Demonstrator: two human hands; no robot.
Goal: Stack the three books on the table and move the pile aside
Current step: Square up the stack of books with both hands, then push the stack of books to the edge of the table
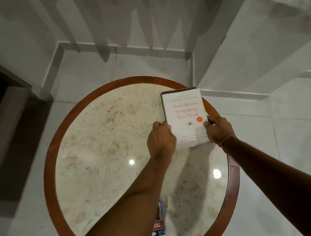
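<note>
A: Status? Where's the pile?

B: White book point(186, 117) tops the stack at the table's point(48, 163) far right edge, dark cover peeking underneath. Left hand point(160, 138) grips the left side, right hand point(219, 128) grips the right.

A: Third book?

B: Can't tell the count. Something colourful point(158, 220) lies near the front, half hidden by the left forearm.

A: Tip?

B: Probably squeeze evenly, keep the edges flush, slide low, and mind the rim so nothing overhangs.
</note>
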